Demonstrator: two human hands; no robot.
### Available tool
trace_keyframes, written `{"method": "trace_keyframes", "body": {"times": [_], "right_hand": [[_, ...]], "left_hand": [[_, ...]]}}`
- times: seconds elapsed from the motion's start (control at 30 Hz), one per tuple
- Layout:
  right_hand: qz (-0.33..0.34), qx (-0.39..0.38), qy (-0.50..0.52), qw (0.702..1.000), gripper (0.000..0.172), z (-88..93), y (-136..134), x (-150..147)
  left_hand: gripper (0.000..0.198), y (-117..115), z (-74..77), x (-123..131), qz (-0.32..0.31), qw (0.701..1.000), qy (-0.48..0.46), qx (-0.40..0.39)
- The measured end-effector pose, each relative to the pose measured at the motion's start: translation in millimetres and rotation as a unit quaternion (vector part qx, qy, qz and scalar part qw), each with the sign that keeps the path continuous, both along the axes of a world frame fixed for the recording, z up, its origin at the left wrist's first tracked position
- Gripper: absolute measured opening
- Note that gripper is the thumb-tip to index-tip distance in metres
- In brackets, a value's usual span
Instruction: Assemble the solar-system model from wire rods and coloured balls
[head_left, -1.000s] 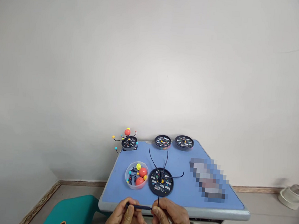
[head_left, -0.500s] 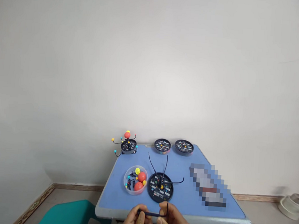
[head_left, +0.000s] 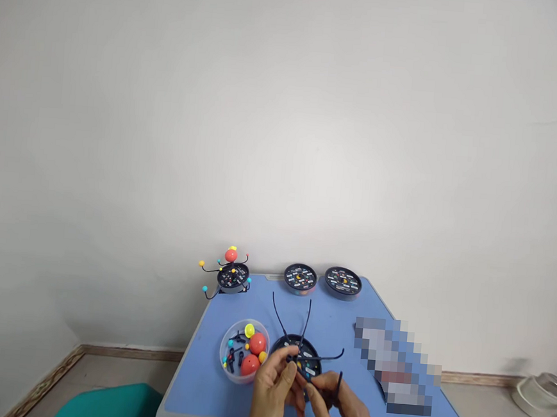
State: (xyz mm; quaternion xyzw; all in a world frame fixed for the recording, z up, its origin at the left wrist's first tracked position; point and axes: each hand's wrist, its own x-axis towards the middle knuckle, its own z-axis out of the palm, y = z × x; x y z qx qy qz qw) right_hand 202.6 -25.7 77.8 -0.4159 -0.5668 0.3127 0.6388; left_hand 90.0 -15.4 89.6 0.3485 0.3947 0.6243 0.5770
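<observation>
A thin black bent rod (head_left: pixel 339 381) is pinched between both hands. My left hand (head_left: pixel 274 385) closes its thumb and fingers on the rod's ringed end, over the middle of a round black base (head_left: pixel 313 367). My right hand (head_left: pixel 342 409) grips the rod further along, close to its upturned tip. Several other black curved arms (head_left: pixel 307 320) fan out from the base's centre. Part of the base and its centre post are hidden by my fingers. Left of it stands a clear round tub (head_left: pixel 222 363) with red half-domes (head_left: pixel 250 365), small coloured balls and black pieces.
At the back left stands an assembled planet model (head_left: pixel 233 275) with coloured balls on arms. Two more round black bases (head_left: pixel 300 278) (head_left: pixel 343 282) sit along the back edge. A blurred flat packet (head_left: pixel 394 365) lies on the right of the blue table (head_left: pixel 206 395). A green stool (head_left: pixel 113 404) is at lower left.
Both hands have moved forward from the table's front edge to the base, bringing the rod with them. Its ringed end is now over the base's centre. The view has shifted slightly.
</observation>
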Motion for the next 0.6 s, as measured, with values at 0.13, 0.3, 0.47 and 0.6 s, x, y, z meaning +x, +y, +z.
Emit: {"method": "trace_keyframes", "body": {"times": [0.13,0.3,0.47,0.6], "right_hand": [[-0.055,0.08,-0.069,0.993,0.014,0.9,17.6,2.7],[-0.063,0.13,-0.157,0.977,0.01,-12.1,30.7,0.9],[-0.084,0.166,-0.208,0.96,0.009,-22.6,30.2,0.4],[-0.074,0.185,-0.255,0.946,0.013,-24.4,27.3,1.7]], "left_hand": [[0.064,16.5,3.9,-6.5,0.061,0.996,0.059,0.023],[0.061,29.6,-6.2,-13.1,0.101,0.985,0.14,0.027],[0.055,36.5,-9.7,-12.1,0.04,0.974,0.221,0.033],[0.042,39.3,-8.9,-13.1,0.023,0.961,0.269,0.054]]}}
